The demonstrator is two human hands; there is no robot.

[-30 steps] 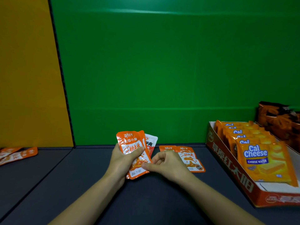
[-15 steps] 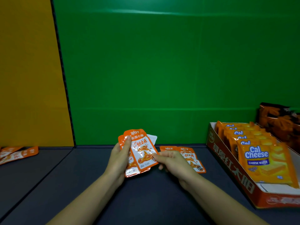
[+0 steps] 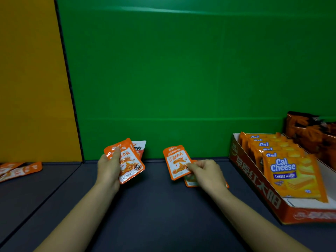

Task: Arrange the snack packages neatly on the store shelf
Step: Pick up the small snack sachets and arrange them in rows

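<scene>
My left hand [image 3: 109, 166] grips a small fan of orange snack packets [image 3: 130, 164] held upright above the dark shelf [image 3: 154, 215]; a white-topped packet [image 3: 140, 147] peeks out behind them. My right hand [image 3: 207, 172] pinches one orange packet [image 3: 177, 161] by its lower right corner and holds it tilted just above the shelf. Under that hand lie more orange packets [image 3: 190, 180] flat on the shelf, mostly hidden by my fingers.
A red display box [image 3: 254, 182] of Cal Cheese wafer packs [image 3: 291, 175] stands at the right, with dark orange bags [image 3: 312, 135] behind it. Loose orange packets [image 3: 20, 170] lie at the far left beyond a shelf seam. A green back panel [image 3: 181, 79] and yellow panel [image 3: 32, 79] close the rear.
My right hand has drawn one orange packet out of the bunch in my left hand and carried it to the right, over the packets lying flat. The left hand stayed nearly still.
</scene>
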